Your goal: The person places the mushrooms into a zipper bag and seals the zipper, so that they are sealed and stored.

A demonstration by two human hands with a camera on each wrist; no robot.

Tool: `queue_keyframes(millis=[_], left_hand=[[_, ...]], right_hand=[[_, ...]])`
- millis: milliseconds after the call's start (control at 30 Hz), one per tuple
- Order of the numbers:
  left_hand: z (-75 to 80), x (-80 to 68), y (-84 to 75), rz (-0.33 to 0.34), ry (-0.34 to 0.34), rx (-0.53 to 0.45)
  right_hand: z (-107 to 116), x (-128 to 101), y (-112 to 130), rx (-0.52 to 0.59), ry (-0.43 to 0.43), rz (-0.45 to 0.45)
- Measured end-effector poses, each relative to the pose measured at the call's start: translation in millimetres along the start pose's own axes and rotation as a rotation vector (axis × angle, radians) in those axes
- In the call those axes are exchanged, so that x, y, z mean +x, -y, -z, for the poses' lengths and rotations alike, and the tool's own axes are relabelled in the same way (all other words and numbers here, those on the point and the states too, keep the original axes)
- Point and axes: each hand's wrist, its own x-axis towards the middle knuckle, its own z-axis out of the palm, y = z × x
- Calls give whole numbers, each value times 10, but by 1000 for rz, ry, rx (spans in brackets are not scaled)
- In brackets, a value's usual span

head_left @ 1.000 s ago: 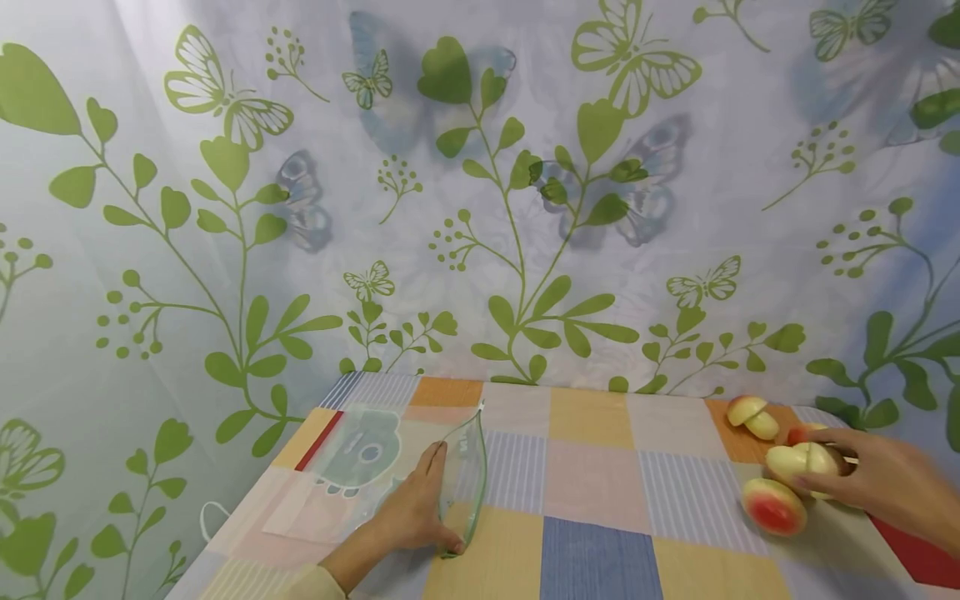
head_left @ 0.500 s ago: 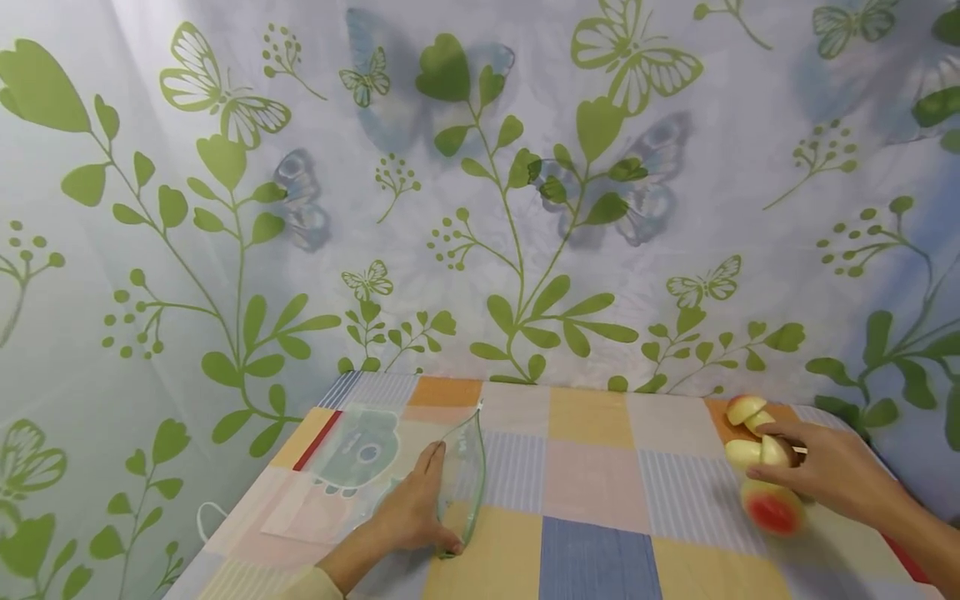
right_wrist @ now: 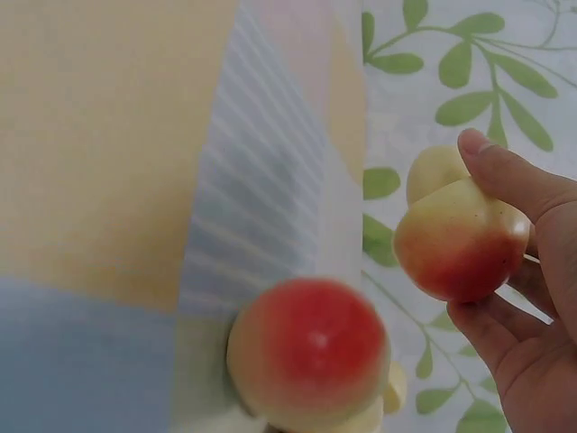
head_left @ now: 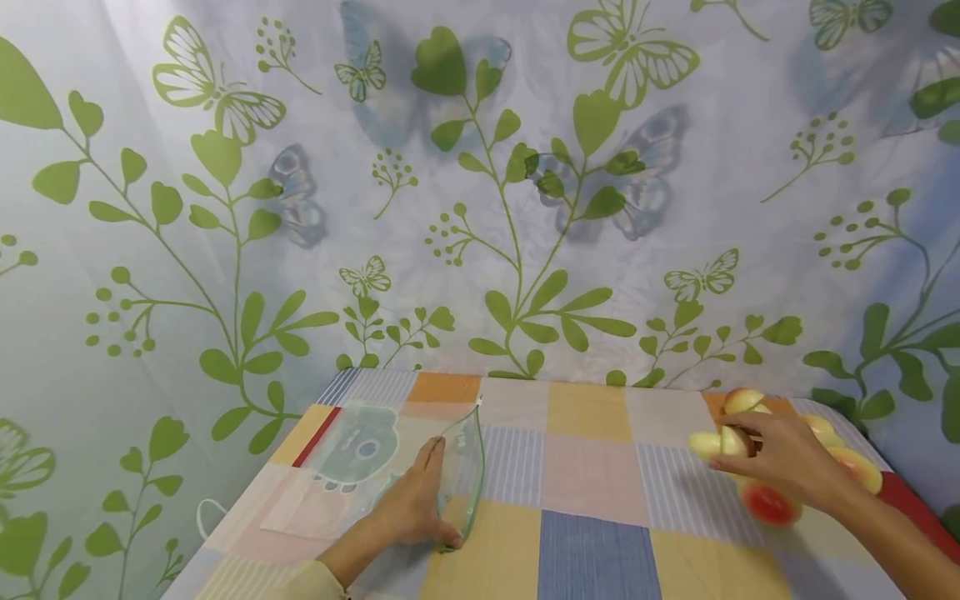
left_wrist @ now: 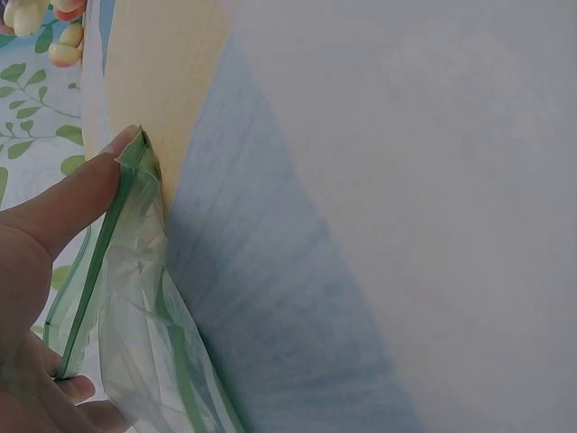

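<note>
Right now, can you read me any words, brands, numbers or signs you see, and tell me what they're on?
None can be read for sure.
Clear bag: pale marks near its open edge, perhaps letters, too small and blurred to read.
Green picture on the bag: faint marks, too blurred to read.
Mushroom-shaped piece in the right hand: no writing shows.
Curtain and tablecloth: only patterns show.

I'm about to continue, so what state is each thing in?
Patchwork tablecloth: spread out
Green-edged clear zip bag: mouth open
Left hand: gripping the bag's mouth
Held mushroom: above the tablecloth
Right hand: gripping that mushroom
Other mushrooms: resting on the tablecloth
Butterfly-print curtain: hanging
</note>
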Motion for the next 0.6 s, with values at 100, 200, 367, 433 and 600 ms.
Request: queue_keyframes(millis=[100,200,367,433,600], left_hand=[[-9,2,2,-5,-4,-2],[-17,-6,11,7,0,3],[-21,-4,3,2,-2,4],[-18,0,-3,-2,-7,4],[-12,-6,-3,4,-12,13]], right_hand=[[-76,57,61,10,-15,31],[-161,120,137,23,-9,42],[-279,221,233,72,21,42],[-337,262,268,94,40,45],[-505,352,373,116,53,90]])
